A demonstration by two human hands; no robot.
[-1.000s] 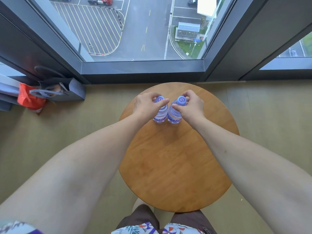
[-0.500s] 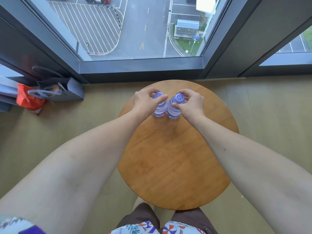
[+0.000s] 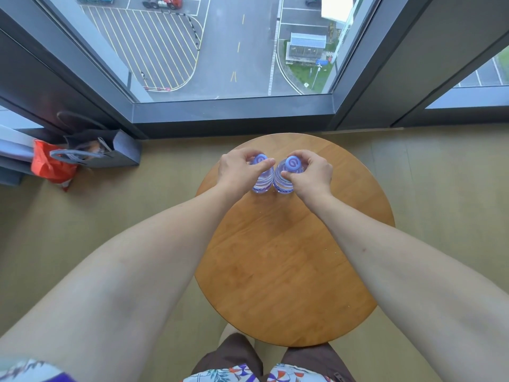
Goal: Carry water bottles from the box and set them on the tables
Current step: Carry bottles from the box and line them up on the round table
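Fingers of left hand (image 3: 237, 170) and right hand (image 3: 312, 175) each grip 1 bottle | 2 bottles (image 3: 263, 179) upright, touching | 1 round table (image 3: 289, 257)

Purple caps, honey-brown wood

Clear ribbed water bottles (image 3: 263, 179) with purple swirl-marked caps; orange-brown grained round table (image 3: 289, 257); red plastic bag (image 3: 48, 166); floral shirt (image 3: 234, 374).

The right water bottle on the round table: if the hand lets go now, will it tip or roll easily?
The right water bottle stands upright on the flat round table, so it probably stays. Its narrow, tall shape may tip if nudged; tipped, it would likely roll.
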